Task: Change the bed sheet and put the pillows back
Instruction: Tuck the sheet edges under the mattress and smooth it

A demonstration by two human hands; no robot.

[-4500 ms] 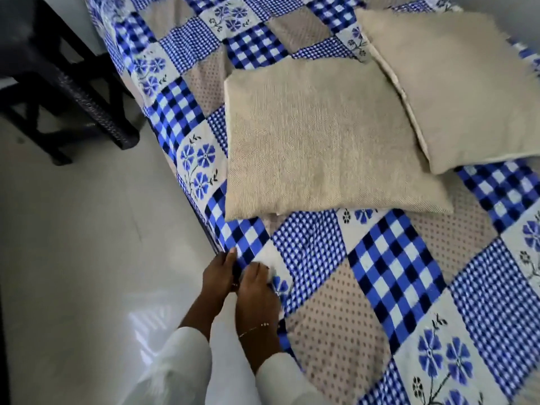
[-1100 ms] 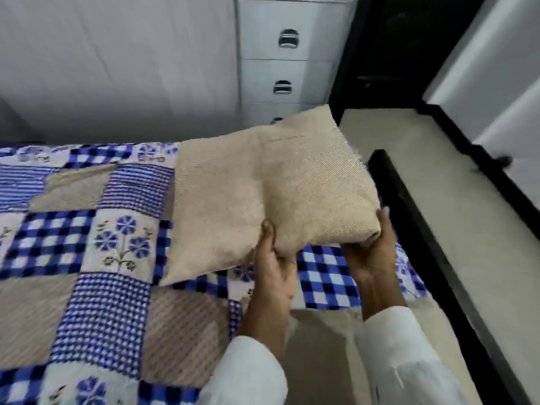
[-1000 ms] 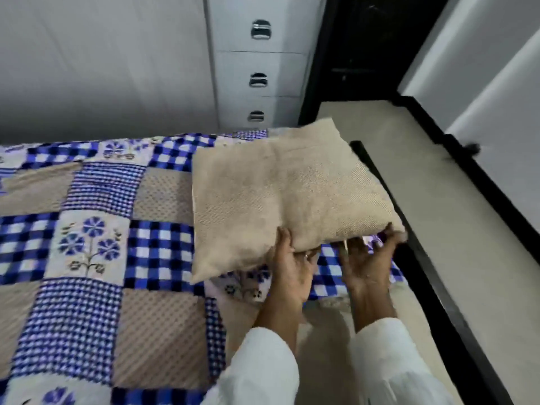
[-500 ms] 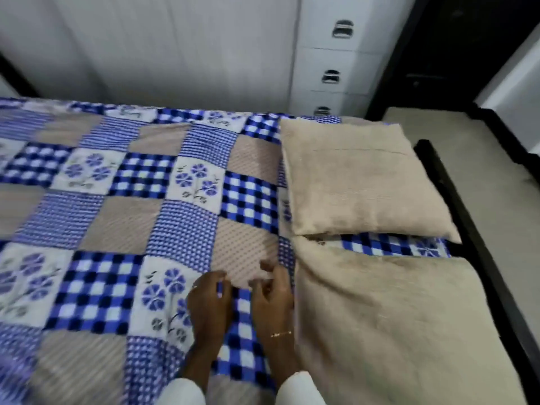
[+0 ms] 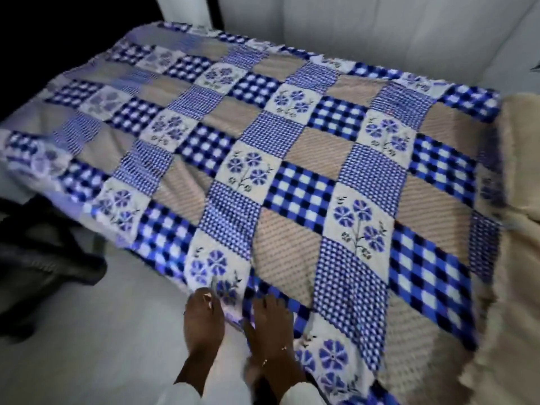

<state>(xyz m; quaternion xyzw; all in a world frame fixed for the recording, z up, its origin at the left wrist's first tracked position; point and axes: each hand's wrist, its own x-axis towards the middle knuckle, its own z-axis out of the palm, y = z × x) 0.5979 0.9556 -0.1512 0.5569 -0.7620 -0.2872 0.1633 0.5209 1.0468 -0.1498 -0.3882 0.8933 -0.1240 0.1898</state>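
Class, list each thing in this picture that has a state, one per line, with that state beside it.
Bed sheet: spread flat over the bed, near edge hanging over the side.
Pillows: beige, lying at the right end of the bed, partly out of frame.
Left hand: fingers on the sheet's near edge.
Right hand: fingers on the sheet's near edge, beside the left.

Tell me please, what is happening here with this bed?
A person is making the bed. Both hands rest side by side at the near edge of the blue patchwork sheet, the left hand and the right hand seemingly pressing or smoothing the cloth where it hangs over the side. The picture is blurred, so the fingers' exact grip is unclear. The sheet already covers the mattress. A beige pillow lies at the right end of the bed.
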